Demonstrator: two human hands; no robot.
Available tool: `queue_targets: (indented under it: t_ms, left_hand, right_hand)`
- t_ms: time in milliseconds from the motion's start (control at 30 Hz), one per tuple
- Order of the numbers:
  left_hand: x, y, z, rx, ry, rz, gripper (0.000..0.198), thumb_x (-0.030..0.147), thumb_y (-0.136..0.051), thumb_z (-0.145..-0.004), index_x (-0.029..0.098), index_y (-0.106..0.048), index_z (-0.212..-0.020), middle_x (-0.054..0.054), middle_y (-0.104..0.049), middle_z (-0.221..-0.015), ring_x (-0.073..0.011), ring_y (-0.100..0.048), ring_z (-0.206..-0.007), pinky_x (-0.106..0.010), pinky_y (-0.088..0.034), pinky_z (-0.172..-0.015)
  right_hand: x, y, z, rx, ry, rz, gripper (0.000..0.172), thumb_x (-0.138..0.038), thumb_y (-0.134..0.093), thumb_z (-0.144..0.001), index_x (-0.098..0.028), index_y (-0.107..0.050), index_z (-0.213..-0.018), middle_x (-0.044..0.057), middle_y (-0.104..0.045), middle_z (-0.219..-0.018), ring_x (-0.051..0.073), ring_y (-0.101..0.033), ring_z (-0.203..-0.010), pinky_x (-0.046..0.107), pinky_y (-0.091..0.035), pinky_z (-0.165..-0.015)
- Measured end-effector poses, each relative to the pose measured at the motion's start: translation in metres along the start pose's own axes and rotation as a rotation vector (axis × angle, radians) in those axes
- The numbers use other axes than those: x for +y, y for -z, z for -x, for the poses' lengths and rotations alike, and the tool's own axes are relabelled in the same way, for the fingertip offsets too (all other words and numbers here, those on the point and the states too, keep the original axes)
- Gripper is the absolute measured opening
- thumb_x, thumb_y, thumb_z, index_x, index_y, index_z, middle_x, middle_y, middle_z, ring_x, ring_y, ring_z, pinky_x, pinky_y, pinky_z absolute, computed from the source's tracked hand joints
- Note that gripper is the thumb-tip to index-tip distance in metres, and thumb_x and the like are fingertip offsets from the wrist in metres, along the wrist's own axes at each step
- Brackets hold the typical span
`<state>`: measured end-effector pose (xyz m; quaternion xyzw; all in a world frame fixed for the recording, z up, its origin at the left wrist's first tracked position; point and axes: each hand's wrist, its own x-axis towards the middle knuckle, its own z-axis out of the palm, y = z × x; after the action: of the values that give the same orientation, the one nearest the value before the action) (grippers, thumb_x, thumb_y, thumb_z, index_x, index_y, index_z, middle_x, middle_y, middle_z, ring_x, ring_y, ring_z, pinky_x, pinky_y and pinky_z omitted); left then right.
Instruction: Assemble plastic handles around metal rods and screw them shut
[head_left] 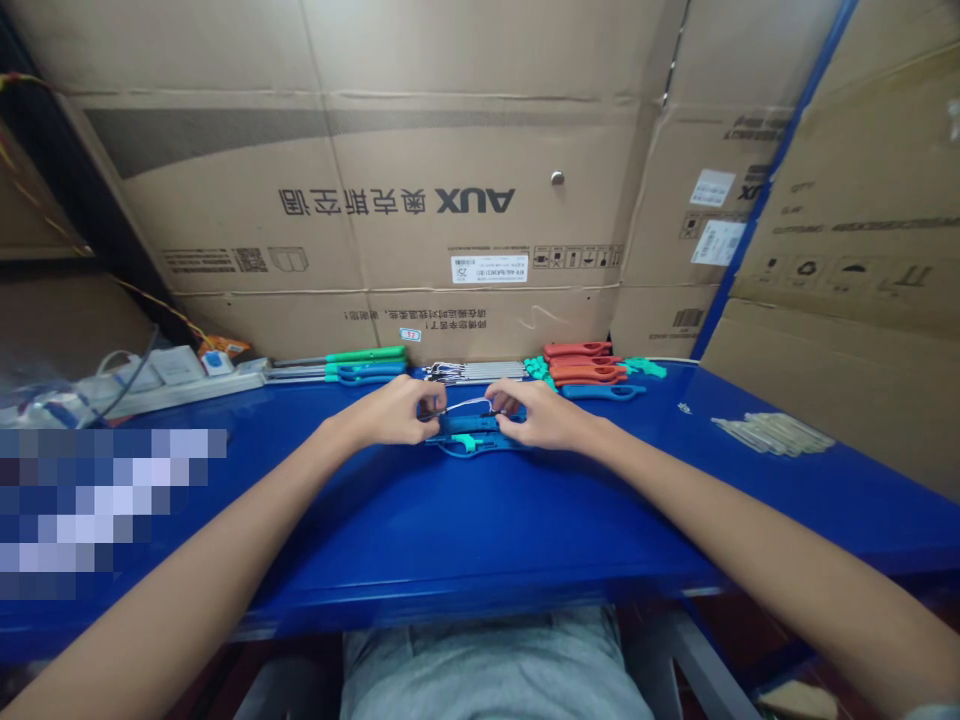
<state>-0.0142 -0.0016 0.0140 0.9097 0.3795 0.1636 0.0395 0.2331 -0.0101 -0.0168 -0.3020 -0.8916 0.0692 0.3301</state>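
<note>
This looks like a workshop: blue workbench (pixel 420 540), cardboard partitions (pixel 405 145), grouped red handles (pixel 579 374).

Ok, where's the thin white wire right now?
In the head view, the white wire is near the middle, between the left hand and the right hand, just above the blue plastic parts in the picture.

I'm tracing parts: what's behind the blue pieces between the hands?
Silver rods lie on the table behind the blue pieces. The left hand and right hand partly cover the ends; what's behind them is hidden.
</note>
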Motion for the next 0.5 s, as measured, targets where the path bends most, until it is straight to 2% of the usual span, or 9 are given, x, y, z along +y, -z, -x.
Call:
queue_targets:
  t_ms: [100,500]
  left_hand:
    - [-0.0014,0.0005,-0.0002,-0.048,0.018,-0.01,0.009,0.022,-0.054,-0.066,0.018,-0.059,-0.073,0.001,-0.062,-0.065,-0.0131,-0.055,-0.057,-0.023,-0.037,-0.055]
    - [0.0064,0.0041,0.0014,-0.173,0.034,-0.018,0.007,0.02,-0.054,-0.062,0.019,-0.061,-0.065,0.0,-0.063,-0.063,-0.014,-0.054,-0.056,-0.024,-0.038,-0.056]
  right_hand:
    - [-0.0002,-0.0008,0.0007,-0.029,0.015,0.0,0.022,-0.012,-0.055,-0.079,-0.014,-0.062,-0.099,0.006,-0.069,-0.082,0.013,-0.063,-0.069,0.026,-0.051,-0.068]
    - [-0.0076,-0.0031,0.0023,-0.094,0.06,0.07,0.018,-0.009,-0.055,-0.075,-0.014,-0.069,-0.087,0.007,-0.07,-0.081,0.014,-0.061,-0.071,0.025,-0.047,-0.068]
